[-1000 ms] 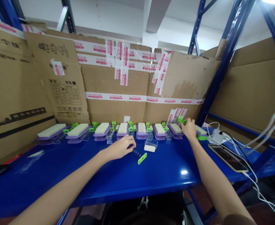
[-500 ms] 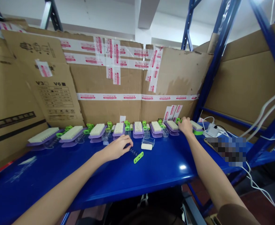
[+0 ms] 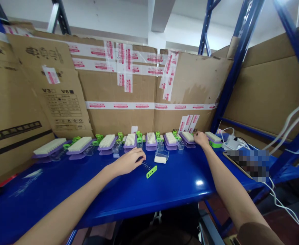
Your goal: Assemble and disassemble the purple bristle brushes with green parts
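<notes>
My left hand (image 3: 131, 161) is over the middle of the blue table, fingers curled together; what they close on, if anything, is hidden. Just beside its fingertips lies a thin coil spring (image 3: 146, 165), and by that a lime-green slotted plastic strip (image 3: 151, 172). A clear plastic box-shaped part (image 3: 162, 154) and a cream block (image 3: 160, 160) lie a little farther right. Stretched to the back right, my right hand (image 3: 201, 139) has its fingers bent in beside a purple-based brush (image 3: 188, 137). Its fingertips are partly hidden, so I cannot see what they grip.
Several more purple brushes (image 3: 106, 141) with green and clear parts line the table's back edge, before a taped cardboard wall (image 3: 121, 126). To the right are a green-based brush (image 3: 214, 139), a white charger (image 3: 231, 142), cables and a phone (image 3: 237, 161).
The green piece seen at my right fingertips before is now hidden by the hand. My left hand stays about where it was; the whole view has shifted slightly.
</notes>
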The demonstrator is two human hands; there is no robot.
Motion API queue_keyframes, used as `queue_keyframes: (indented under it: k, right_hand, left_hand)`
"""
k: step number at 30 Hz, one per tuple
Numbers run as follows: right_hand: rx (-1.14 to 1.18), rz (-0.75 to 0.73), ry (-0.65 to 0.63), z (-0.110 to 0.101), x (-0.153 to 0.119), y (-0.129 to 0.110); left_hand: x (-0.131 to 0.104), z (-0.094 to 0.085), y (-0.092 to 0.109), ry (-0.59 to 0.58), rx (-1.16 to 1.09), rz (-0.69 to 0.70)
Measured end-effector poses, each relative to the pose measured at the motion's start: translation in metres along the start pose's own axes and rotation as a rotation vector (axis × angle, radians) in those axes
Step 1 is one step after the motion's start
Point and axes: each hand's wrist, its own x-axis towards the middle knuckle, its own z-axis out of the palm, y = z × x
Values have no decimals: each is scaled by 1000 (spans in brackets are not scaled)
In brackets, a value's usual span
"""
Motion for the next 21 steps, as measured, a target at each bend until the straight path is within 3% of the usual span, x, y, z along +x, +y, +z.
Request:
queue_keyframes:
  k: [11, 21]
  right_hand:
    - [23, 102, -83, 6, 10, 5]
    - [124, 170, -161, 15, 19, 14]
  left_hand:
    - [1, 7, -8, 19, -3, 7]
    - [1, 2, -3, -18, 6, -37]
